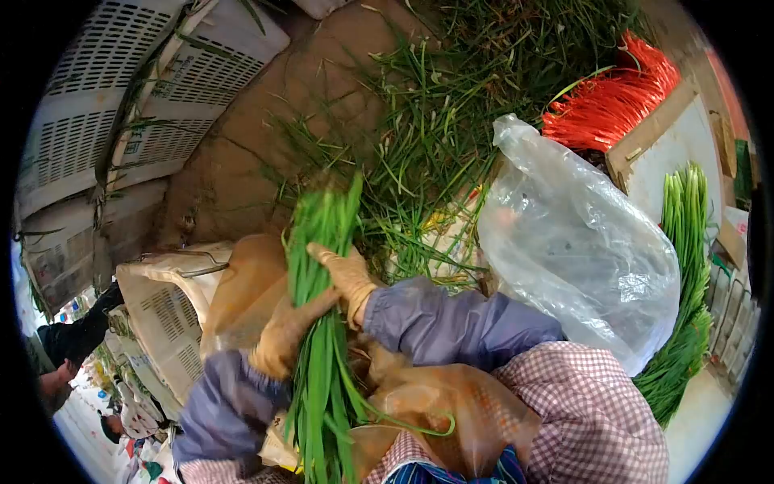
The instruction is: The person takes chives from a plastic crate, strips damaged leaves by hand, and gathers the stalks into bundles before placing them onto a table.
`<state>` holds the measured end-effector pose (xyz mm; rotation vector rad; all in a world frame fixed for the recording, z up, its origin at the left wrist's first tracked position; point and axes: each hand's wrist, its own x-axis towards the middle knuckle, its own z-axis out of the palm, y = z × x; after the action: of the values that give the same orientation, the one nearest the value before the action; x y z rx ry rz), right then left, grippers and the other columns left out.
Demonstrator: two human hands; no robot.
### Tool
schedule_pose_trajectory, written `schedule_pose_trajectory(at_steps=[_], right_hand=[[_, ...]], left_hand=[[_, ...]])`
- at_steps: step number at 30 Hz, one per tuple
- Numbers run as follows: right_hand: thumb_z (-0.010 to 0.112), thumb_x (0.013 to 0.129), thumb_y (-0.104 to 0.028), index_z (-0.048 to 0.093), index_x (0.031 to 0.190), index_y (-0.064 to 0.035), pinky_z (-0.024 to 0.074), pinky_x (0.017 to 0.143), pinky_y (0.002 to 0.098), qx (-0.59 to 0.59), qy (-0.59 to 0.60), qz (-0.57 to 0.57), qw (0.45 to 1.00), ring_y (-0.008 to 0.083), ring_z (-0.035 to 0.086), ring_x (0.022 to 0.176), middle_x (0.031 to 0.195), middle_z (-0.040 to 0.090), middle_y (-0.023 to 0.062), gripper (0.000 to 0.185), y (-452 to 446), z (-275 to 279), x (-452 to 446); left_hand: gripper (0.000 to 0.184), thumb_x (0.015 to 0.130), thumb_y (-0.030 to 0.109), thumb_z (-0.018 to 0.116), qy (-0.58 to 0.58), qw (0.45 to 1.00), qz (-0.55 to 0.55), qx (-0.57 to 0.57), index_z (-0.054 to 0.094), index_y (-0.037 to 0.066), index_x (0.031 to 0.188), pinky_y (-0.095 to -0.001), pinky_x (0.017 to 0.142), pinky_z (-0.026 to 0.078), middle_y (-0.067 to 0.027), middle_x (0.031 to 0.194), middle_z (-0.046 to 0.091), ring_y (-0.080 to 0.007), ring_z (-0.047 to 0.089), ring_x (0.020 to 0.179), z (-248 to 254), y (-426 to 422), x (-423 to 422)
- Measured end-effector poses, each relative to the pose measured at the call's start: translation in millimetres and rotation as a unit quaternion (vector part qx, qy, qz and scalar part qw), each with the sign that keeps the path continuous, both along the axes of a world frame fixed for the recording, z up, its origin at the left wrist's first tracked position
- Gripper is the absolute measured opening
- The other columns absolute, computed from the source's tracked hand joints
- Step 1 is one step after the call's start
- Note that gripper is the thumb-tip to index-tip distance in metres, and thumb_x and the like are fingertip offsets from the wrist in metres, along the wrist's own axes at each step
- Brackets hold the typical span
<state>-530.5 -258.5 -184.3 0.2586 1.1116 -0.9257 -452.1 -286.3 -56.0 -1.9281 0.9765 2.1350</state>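
While both hands grip it, the green bundle looks light and easy to bruise

Head view: we see the bundle of long flat leaves (317, 379) running lengthwise in front of the brown apron (459, 407). Left gloved hand (280, 340) grips around mid-length, one digit across the front. Right gloved hand (348, 278) closes on it nearer the far end, one digit laid over; we can't see the other fingers of either hand. Far end is blurred.

Strays curl off at the near end, so we judge single leaves limp, the packed bundle springier, possibly slick if damp. Best hold: whole-hand wrap at the middle, even pressure; pinching creases leaves.

Nearby: clear plastic bag (576, 242) right, red ties (617, 97) beyond, loose leaves (427, 137) heaped ahead.
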Motion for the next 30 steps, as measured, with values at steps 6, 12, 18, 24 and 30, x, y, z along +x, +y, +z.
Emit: schedule_pose_trajectory(at_steps=[6,12,18,24,30], right_hand=[[0.072,0.076,-0.022,0.042,0.125,-0.0034,0.0427,0.086,0.0317,-0.310,-0.097,-0.060,0.944,0.0182,0.051,0.101,0.111,0.055,0.0083,0.061,-49,70,45],[0.050,0.084,-0.033,0.050,0.120,-0.0077,0.0417,0.088,0.0410,-0.518,0.369,0.417,0.650,0.0278,0.052,0.103,0.117,0.053,0.0142,0.044,-38,-114,87],[0.049,0.082,-0.029,0.048,0.126,-0.0140,0.0332,0.099,0.0501,-0.304,0.559,0.646,0.422,0.0327,0.047,0.113,0.128,0.045,0.0152,0.046,25,-215,-21],[0.050,0.083,-0.034,0.046,0.127,-0.0109,0.0340,0.099,0.0460,-0.139,0.755,0.486,0.418,0.0299,0.048,0.113,0.129,0.045,0.0158,0.050,-147,-190,-274],[0.051,0.085,-0.040,0.043,0.129,-0.0078,0.0348,0.099,0.0419,-0.200,0.681,0.518,0.478,0.0272,0.049,0.113,0.129,0.045,0.0164,0.055,-238,-37,-358]], left_hand=[[0.023,0.077,0.014,0.064,0.007,0.941,0.323,-0.100,0.057,0.003,0.097,-0.0311,0.061,0.053,-0.0074,0.085,0.061,-0.0186,0.061,0.068,22,49,22],[0.017,0.078,0.011,0.059,0.080,0.869,0.462,-0.158,0.056,0.000,0.092,-0.0279,0.058,0.050,-0.0086,0.081,0.057,-0.0178,0.056,0.067,24,63,63],[0.033,0.087,0.016,0.051,0.128,0.913,0.263,-0.283,0.055,-0.004,0.113,-0.0413,0.089,0.046,-0.0208,0.112,0.057,-0.0308,0.056,0.102,26,60,70],[0.039,0.078,0.012,0.062,0.061,0.878,0.475,-0.021,0.054,-0.004,0.113,-0.0400,0.087,0.048,-0.0174,0.111,0.058,-0.0306,0.057,0.099,15,34,59],[0.022,0.075,0.000,0.060,0.021,0.912,0.408,-0.050,0.053,-0.001,0.096,-0.0245,0.049,0.043,-0.0062,0.075,0.053,-0.0140,0.049,0.056,29,15,29]])
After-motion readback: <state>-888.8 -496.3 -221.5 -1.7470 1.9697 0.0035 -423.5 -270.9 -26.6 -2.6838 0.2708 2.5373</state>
